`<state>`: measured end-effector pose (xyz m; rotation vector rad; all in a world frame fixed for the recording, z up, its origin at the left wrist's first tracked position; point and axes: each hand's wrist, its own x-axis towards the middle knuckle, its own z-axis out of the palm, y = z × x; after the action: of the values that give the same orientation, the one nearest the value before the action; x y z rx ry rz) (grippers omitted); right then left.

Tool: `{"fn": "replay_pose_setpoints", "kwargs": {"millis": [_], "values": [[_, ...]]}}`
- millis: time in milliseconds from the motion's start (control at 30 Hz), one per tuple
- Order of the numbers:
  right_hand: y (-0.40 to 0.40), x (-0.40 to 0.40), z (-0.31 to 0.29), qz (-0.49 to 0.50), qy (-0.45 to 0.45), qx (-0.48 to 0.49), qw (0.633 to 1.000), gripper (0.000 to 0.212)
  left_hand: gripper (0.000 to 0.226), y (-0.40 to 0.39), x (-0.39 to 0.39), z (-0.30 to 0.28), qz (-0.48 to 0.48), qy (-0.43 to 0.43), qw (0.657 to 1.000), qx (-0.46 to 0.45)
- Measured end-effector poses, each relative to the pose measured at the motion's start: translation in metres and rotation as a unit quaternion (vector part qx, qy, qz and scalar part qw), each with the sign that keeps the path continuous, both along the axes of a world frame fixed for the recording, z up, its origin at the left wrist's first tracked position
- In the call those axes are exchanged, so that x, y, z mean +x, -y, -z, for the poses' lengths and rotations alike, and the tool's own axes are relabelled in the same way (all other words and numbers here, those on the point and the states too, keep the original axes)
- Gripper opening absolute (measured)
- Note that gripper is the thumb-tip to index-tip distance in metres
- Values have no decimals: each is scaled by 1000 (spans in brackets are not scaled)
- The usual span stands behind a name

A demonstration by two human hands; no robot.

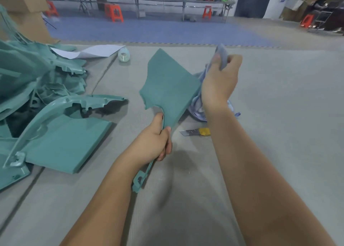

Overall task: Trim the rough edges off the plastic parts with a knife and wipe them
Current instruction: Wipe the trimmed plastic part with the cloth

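STEP: wiping | PART: flat teal moulded plastic panel [168,85] raised above grey worktop [279,115], centre | LEFT HAND [154,143]: grip closed round the panel's narrow stem, presenting its face | RIGHT HAND [219,82]: grip pinching blue-white cloth [222,55] beside the panel's right edge | KNIFE: yellow-handled utility knife [195,132] parked on worktop beneath, likely for retrieval | STOCK: teal parts pile [46,96] left.

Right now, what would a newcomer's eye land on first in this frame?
At centre, the left hand grips a teal plastic part by its narrow arm and holds it up, while the right hand holds a blue cloth against its right edge. A yellow-handled knife lies on the grey surface between the forearms, and a pile of teal parts fills the left side.
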<state>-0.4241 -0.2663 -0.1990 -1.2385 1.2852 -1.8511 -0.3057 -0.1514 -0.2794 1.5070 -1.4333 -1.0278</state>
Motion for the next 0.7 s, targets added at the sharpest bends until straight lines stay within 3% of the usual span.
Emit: {"fn": "replay_pose_setpoints", "kwargs": {"millis": [67,167,267,367,500,700], "values": [[0,3,-5,-18,-16,-51,998,11,29,2,-1,2,-5,9,1000,0],[-2,9,-5,-106,-174,-58,977,6,36,3,-1,4,-24,12,1000,-1],[1,6,4,-194,-290,-12,937,28,24,3,-1,6,-36,53,997,-32],[3,-4,7,-188,-276,-2,942,26,18,3,-2,8,-51,81,994,-51],[5,-14,22,-134,-298,11,945,36,24,3,-3,5,-77,12,996,-41],[-9,-12,41,-151,-195,35,968,26,27,5,-1,1,-89,-34,995,-12]]}}
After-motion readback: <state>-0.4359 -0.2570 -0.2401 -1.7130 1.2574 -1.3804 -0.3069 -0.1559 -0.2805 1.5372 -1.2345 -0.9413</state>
